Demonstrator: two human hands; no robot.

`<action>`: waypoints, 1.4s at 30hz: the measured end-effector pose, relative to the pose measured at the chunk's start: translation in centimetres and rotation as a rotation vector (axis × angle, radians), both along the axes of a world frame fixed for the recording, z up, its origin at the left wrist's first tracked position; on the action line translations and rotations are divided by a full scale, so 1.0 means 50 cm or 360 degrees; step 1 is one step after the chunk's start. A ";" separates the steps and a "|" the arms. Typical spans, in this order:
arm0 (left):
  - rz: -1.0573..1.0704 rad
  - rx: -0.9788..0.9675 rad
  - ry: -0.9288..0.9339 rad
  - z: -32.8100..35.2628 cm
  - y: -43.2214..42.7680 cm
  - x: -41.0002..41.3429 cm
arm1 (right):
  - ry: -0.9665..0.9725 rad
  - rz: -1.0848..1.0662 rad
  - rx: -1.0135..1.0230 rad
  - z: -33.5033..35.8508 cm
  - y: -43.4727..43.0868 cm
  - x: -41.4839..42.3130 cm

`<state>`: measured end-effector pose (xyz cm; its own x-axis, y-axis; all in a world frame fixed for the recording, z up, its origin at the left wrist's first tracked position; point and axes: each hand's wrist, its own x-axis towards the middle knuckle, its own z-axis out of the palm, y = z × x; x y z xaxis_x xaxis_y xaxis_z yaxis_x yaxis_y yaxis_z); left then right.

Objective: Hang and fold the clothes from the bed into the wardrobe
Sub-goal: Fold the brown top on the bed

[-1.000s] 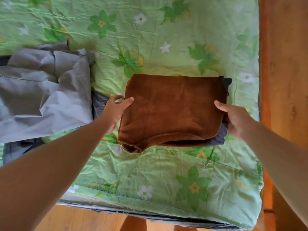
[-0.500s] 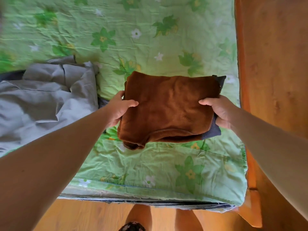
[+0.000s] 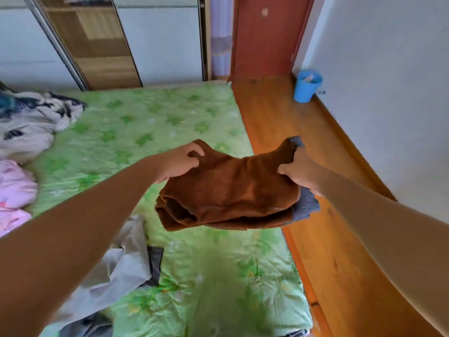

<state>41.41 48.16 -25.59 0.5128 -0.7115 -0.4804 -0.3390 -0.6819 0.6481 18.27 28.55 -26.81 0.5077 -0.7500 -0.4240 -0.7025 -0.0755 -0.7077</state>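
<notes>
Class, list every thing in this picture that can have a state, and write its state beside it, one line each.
Brown garment: folded, held above the bed, sagging between the hands.
Left hand: grips its left edge.
Right hand: grips its right edge.
Grey garment: unfolded, crumpled on the bed.
Pink clothes: heaped, unfolded.
Wardrobe: open, shelves showing.
Red-brown door: shut.
Blue bin: upright.

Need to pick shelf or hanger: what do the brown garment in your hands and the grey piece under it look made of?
Brown garment: looks like soft plush fabric, perhaps fleece or velour, with a matte finish. It has a short fuzzy nap and sags limply between the left hand and right hand.
Grey piece: apparently a matte ribbed knit, with fine parallel ridges along its edge.
The exact fibre cannot be told.
</notes>
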 end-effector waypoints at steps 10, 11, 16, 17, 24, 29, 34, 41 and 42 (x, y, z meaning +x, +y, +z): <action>-0.0452 -0.0151 -0.0365 0.353 -0.186 -0.168 | 0.0059 -0.0276 -0.0558 0.331 -0.081 -0.247; -0.0490 -0.0172 -0.0407 0.375 -0.209 -0.198 | 0.0067 -0.0298 -0.0581 0.352 -0.095 -0.278; -0.0649 -0.0227 -0.0526 0.452 -0.334 -0.370 | 0.0124 -0.0405 -0.0668 0.419 -0.187 -0.451; -0.0673 -0.0238 -0.0540 0.458 -0.361 -0.407 | 0.0128 -0.0422 -0.0674 0.425 -0.208 -0.490; -0.0824 -0.0359 -0.0678 0.474 -0.540 -0.652 | 0.0130 -0.0526 -0.0668 0.445 -0.355 -0.734; -0.0906 -0.0345 -0.0775 0.471 -0.657 -0.739 | 0.0212 -0.0472 -0.0739 0.459 -0.460 -0.811; -0.0907 -0.0309 -0.0865 0.449 -0.785 -0.748 | 0.0332 -0.0341 -0.0773 0.455 -0.577 -0.813; -0.0821 -0.0269 -0.0834 0.409 -0.993 -0.666 | 0.0420 -0.0164 -0.0866 0.448 -0.787 -0.735; -0.0806 -0.0273 -0.0838 0.408 -1.026 -0.645 | 0.0424 -0.0125 -0.0881 0.452 -0.825 -0.710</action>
